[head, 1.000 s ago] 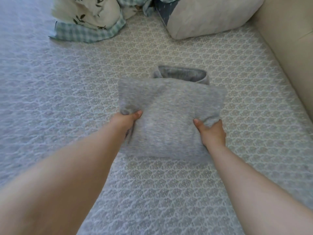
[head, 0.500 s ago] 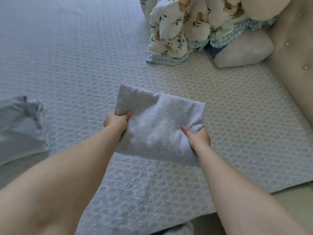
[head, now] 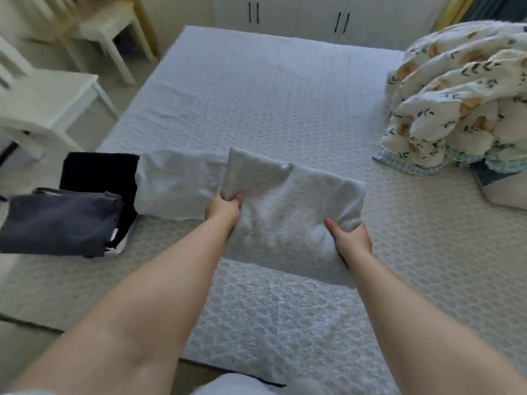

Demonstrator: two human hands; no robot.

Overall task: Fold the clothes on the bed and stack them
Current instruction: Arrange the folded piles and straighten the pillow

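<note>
A folded grey garment [head: 288, 212] hangs above the bed [head: 256, 95], held from both sides. My left hand [head: 224, 210] grips its left edge and my right hand [head: 352, 239] grips its right edge. Left of it lies a folded pale garment [head: 176, 183] on the bed. Further left are a folded black garment [head: 97, 172] and a folded dark grey one [head: 57, 223], side by side near the bed's left edge.
A bunched floral blanket [head: 456, 95] with a checked lining lies at the right, with a pillow [head: 507, 192] below it. A white chair [head: 42, 104] and a white table [head: 108, 27] stand left of the bed. Wardrobe doors [head: 299, 15] are beyond.
My view has swung left and up, bringing the folded clothes at the bed's left edge into sight. Both hands have carried the grey garment leftwards, close to the pale folded garment.
</note>
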